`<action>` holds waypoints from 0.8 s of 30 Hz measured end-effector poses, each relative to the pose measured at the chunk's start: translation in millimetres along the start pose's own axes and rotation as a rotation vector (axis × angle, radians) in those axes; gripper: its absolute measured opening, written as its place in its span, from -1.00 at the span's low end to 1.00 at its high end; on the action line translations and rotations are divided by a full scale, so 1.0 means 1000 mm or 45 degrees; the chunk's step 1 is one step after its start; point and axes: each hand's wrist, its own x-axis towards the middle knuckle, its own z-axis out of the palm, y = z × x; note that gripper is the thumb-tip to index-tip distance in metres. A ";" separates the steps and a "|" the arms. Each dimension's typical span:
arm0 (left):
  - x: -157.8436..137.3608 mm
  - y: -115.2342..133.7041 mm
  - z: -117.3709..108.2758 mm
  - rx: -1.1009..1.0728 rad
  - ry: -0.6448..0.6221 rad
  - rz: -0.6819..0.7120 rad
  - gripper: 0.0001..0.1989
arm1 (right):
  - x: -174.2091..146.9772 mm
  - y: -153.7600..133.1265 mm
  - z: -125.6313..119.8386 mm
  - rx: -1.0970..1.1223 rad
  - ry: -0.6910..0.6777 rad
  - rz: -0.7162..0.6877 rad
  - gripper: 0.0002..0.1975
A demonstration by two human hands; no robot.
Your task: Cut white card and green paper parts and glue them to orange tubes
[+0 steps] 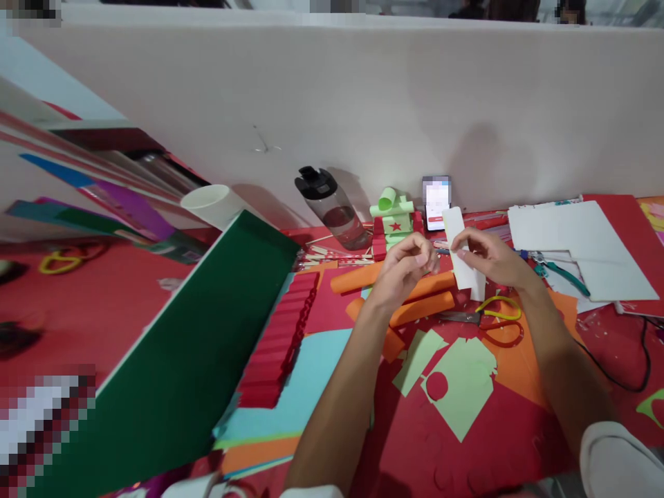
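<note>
My right hand (490,257) pinches a white paper strip (454,232) between thumb and fingers, holding it upright above the table. To its left, my left hand (407,266) is raised with the fingers curled together; whether anything tiny is between them is hidden. Below it lie rolled orange paper tubes (425,309). Scissors (480,318) with yellow and red-orange handles rest under the right hand. Nearer me is a cut piece of light green paper (461,387) with a red paper disc (436,386) on it. Beyond the hands stands a green and red paper model (395,225) with a red star.
A dark green board (207,339) stands slanted at left, beside pleated red paper (280,339) and blue sheets (311,380). A bottle (335,211) and a phone (437,204) stand near the white partition (332,90). Pliers (563,273) and white board (596,242) lie at right.
</note>
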 end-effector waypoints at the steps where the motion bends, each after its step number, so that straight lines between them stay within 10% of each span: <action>1: 0.001 -0.001 0.001 -0.021 0.002 0.002 -0.65 | 0.000 -0.003 0.000 -0.014 -0.004 -0.005 -0.87; 24: -0.005 0.022 0.015 0.597 0.061 0.117 -0.67 | -0.016 -0.052 0.010 -0.526 0.298 -0.208 -0.83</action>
